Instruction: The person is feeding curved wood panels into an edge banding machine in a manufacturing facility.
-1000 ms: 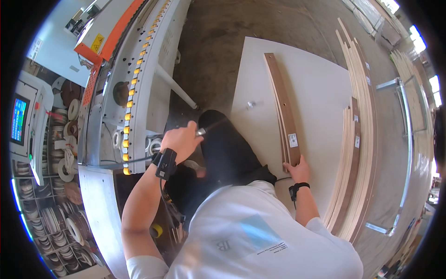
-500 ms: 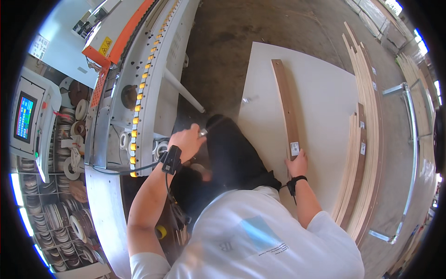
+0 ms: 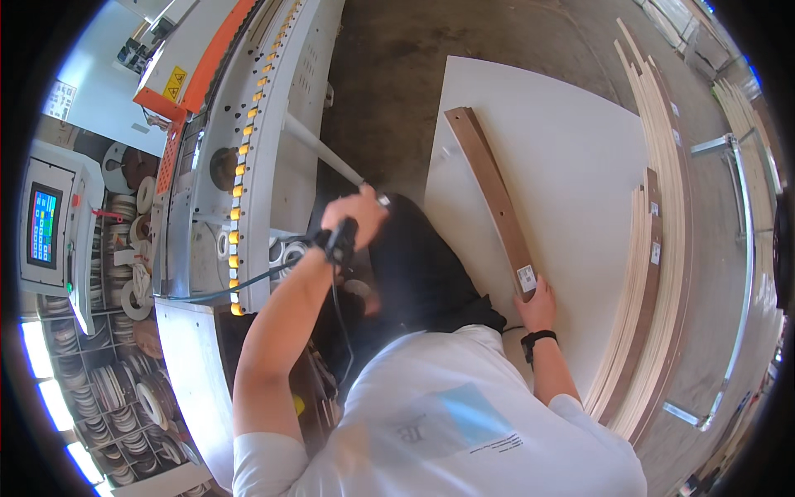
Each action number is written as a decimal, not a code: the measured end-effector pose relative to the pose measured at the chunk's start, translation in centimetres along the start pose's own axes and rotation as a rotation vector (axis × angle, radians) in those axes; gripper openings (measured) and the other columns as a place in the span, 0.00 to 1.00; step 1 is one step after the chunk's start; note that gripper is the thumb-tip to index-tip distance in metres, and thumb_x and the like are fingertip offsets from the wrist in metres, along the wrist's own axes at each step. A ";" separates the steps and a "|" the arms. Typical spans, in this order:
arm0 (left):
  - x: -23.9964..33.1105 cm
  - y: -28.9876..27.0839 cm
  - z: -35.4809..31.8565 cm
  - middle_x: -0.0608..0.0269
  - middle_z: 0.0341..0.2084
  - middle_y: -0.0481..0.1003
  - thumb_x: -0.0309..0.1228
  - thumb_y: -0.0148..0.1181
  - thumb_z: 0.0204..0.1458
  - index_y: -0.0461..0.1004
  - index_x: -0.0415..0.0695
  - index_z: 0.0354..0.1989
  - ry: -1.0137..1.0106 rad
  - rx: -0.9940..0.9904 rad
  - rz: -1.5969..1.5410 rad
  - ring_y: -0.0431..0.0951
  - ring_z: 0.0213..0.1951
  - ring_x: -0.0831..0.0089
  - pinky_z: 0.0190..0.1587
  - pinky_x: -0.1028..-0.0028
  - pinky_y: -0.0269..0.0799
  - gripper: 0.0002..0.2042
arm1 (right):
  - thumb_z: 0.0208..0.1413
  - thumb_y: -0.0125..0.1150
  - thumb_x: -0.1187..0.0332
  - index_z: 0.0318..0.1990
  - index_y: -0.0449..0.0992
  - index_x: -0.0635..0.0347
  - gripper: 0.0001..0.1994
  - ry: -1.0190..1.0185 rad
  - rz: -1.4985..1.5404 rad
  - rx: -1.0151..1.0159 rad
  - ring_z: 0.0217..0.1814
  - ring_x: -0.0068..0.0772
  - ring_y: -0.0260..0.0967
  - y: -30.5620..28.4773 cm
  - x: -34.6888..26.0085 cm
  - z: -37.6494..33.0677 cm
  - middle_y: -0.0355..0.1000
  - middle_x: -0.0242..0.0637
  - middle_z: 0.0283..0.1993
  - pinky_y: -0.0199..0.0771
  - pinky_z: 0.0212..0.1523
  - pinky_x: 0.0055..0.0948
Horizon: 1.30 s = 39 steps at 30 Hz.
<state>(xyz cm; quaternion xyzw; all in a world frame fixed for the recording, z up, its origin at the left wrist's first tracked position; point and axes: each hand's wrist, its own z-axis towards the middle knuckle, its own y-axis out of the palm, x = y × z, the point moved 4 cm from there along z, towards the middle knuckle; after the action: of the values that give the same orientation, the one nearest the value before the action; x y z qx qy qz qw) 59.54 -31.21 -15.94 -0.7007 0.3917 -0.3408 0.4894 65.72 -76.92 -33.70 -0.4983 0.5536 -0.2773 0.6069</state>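
Note:
A long brown wooden strip (image 3: 497, 195) with small holes and a white label at its near end lies on a large white board (image 3: 571, 166). A second brown edge shows along its right side at the far end. My right hand (image 3: 537, 306) is closed around the strip's near end, beside the label. Over my dark-clothed leg, my left hand (image 3: 358, 217) is closed with a small shiny metal piece (image 3: 383, 200) sticking out at its fingers; blur hides its kind. A small silvery spot (image 3: 447, 152) shows by the board's left side, too unclear to name.
A long machine with yellow rollers (image 3: 238, 190) and a control screen (image 3: 43, 224) stands at left, above racks of edging rolls (image 3: 108, 389). Stacked wooden strips (image 3: 633, 306) lie along the board's right side. Beyond them is a metal frame (image 3: 741, 207).
The strip's far end has swung left, and a second edge has come into view beside it. My left hand has moved up and slightly right with the metal piece.

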 end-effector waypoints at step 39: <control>-80.5 -20.5 -55.1 0.61 0.46 0.83 0.40 0.53 0.68 0.78 0.51 0.59 -0.984 0.854 0.572 0.83 0.38 0.63 0.41 0.59 0.77 0.16 | 0.47 0.75 0.62 0.64 0.71 0.67 0.36 -0.017 0.168 -0.138 0.62 0.57 0.73 -1.1 -4.6 0.4 0.75 0.60 0.59 0.72 0.65 0.47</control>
<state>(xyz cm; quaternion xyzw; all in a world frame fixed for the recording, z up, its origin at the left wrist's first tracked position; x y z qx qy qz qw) -20.60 21.13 11.88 -0.3901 0.1258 0.0332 0.9116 65.23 -73.13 -30.88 -0.4930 0.6062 -0.1824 0.5969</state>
